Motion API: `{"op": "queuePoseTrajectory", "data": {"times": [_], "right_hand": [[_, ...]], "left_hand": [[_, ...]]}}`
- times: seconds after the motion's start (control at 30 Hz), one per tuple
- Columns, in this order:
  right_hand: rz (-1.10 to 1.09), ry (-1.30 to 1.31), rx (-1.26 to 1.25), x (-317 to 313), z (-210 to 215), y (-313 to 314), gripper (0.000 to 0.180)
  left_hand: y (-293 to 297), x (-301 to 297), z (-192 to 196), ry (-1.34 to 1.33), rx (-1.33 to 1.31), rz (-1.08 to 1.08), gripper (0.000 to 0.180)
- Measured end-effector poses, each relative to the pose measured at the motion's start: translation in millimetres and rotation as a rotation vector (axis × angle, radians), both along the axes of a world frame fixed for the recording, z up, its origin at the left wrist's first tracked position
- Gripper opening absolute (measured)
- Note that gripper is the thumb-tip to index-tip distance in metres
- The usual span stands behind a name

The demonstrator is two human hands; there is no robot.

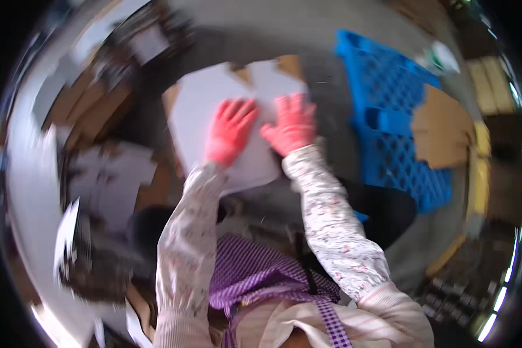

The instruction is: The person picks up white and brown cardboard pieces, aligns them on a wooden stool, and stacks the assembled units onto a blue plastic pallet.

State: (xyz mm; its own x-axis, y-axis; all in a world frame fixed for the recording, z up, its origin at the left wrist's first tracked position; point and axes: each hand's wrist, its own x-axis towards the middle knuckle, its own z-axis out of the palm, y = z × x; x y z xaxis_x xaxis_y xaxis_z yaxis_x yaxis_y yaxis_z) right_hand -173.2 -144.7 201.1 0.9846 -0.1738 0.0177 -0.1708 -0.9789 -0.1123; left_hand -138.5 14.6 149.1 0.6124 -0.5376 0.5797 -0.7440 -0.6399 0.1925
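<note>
In front of me lies a white-faced cardboard sheet [197, 110], cut with notches and brown along its edges. My left hand [233, 130], in a pink glove, rests flat on its middle with the fingers stretched. On the sheet's right part my right hand [293, 124] is spread, also in a pink glove, with the thumb pointing toward the left hand. Neither hand grips anything. Motion blur softens the sheet's outline, and whether several sheets are stacked there I cannot tell.
To the right a blue plastic pallet [388, 145] carries a brown cardboard piece [443, 124]. More white cardboard [107, 180] lies at the left, below brown cardboard pieces [90, 107]. A yellow bar [480, 174] stands beyond the pallet. My knees flank the sheet's near side.
</note>
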Motion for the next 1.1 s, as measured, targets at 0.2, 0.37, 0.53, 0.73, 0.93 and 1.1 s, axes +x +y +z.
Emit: {"op": "queuePoseTrajectory", "data": {"times": [0.2, 0.37, 0.53, 0.73, 0.93, 1.1], "right_hand": [[0.055, -0.114, 0.119, -10.4, 45.3, -103.7, 0.061], [-0.535, -0.146, -0.386, -65.8, 59.7, -294.8, 0.079], [-0.819, 0.13, -0.486, -119.2, 10.6, -405.3, 0.063], [-0.568, 0.049, -0.554, -81.2, 87.8, -458.0, 0.021], [-0.088, -0.609, 0.036, -129.4, 258.7, -332.1, 0.042], [0.166, -0.32, 0.666, -107.3, 215.8, -135.0, 0.051]], "left_hand": [[35.7, -10.5, 4.1, 0.048, 0.046, 0.042, 0.039], [31.3, -8.2, -3.2, 0.111, 0.046, 0.038, 0.045], [11.1, 7.2, -7.3, 0.07, 0.018, -0.023, 0.044], [27.5, -8.9, -7.3, 0.044, 0.034, 0.029, 0.043], [8.6, -13.2, -7.2, 0.088, 0.028, 0.011, 0.042], [42.1, -7.5, -32.2, 0.033, -0.04, 0.067, 0.047]]}}
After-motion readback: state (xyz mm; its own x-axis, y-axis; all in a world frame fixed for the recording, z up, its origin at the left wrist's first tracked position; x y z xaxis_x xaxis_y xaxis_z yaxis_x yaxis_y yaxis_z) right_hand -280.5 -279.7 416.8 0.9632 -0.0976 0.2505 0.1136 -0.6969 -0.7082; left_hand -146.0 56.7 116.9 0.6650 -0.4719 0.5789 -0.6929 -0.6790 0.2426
